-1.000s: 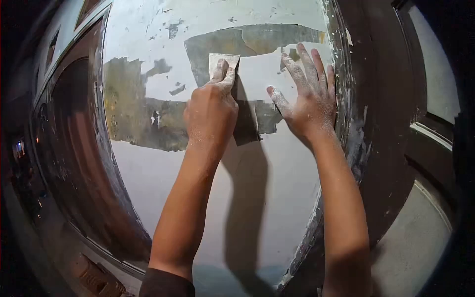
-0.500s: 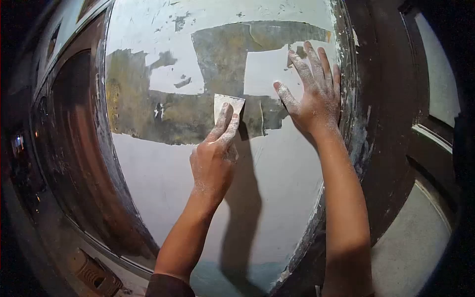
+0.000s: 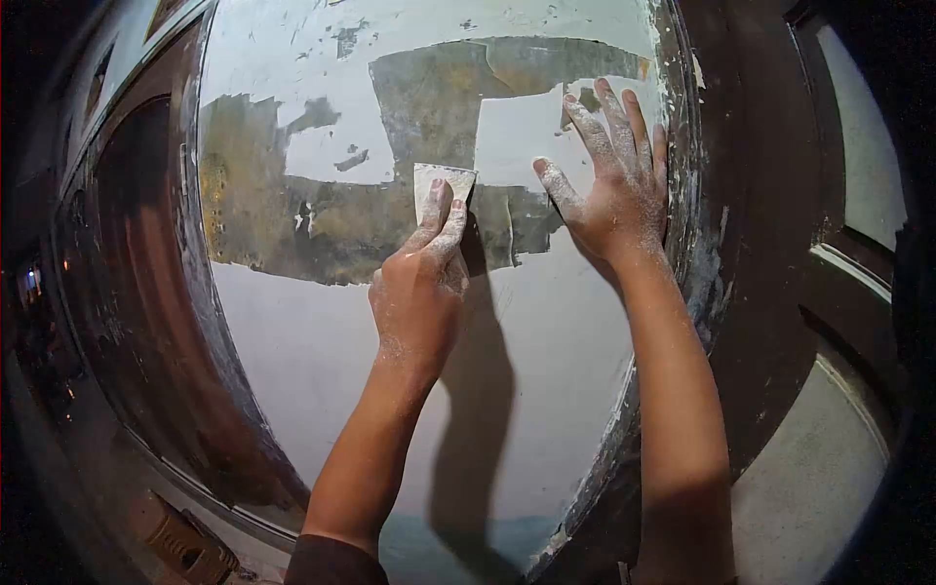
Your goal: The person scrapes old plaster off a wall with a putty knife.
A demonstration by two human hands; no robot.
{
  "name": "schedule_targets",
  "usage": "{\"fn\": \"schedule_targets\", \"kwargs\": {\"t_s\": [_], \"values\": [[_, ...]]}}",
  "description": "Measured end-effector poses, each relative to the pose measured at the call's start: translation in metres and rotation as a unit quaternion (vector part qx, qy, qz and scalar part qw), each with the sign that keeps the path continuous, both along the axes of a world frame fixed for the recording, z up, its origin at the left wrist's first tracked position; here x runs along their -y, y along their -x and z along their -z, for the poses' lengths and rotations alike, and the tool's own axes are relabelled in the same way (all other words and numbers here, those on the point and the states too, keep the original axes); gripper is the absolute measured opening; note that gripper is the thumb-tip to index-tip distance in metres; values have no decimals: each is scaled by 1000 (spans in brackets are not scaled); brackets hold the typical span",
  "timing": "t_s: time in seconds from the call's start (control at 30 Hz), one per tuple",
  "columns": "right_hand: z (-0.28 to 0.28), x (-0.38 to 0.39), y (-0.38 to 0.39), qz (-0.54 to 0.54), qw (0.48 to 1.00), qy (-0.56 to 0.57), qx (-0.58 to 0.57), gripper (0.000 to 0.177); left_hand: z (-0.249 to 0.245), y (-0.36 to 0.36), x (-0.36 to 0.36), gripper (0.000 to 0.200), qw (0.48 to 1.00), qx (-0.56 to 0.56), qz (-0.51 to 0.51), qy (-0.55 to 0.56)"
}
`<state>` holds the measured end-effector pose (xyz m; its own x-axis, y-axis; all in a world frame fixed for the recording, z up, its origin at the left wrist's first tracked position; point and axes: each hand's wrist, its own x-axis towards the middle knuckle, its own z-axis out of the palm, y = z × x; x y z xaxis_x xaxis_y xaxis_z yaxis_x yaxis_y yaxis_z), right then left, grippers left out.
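My left hand [image 3: 421, 278] grips a putty knife [image 3: 444, 190], its first fingers stretched along the blade, which is coated with white powder. The blade lies against the wall, its top edge over a grey-brown bare patch [image 3: 331, 229] where the white coat [image 3: 351, 361] is gone. Further right, my right hand [image 3: 614, 185] is spread flat on the wall, over a remaining white piece [image 3: 522, 141] near the wall's right edge. White dust covers the fingers of both hands. The knife's handle is hidden inside my left fist.
A dark brown wooden door [image 3: 146, 263] stands to the left of the wall, and dark panelled woodwork [image 3: 770, 224] to the right. On the floor at lower left lies a brown plastic object [image 3: 185, 546], perhaps a stool. Small flakes mark the upper wall.
My left hand has pushed the putty knife a little upward along the bare patch. My right hand stays in place on the wall; the view has shifted slightly.
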<state>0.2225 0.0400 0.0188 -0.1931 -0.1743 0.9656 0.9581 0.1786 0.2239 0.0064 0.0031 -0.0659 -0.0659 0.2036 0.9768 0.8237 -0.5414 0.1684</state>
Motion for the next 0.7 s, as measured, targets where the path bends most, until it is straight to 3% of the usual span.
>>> {"fn": "schedule_targets", "kwargs": {"t_s": [0.7], "values": [[0,4,0,-9,1000,11,3,71,-32,-2,-4,51,999,-6,-7,-31]]}}
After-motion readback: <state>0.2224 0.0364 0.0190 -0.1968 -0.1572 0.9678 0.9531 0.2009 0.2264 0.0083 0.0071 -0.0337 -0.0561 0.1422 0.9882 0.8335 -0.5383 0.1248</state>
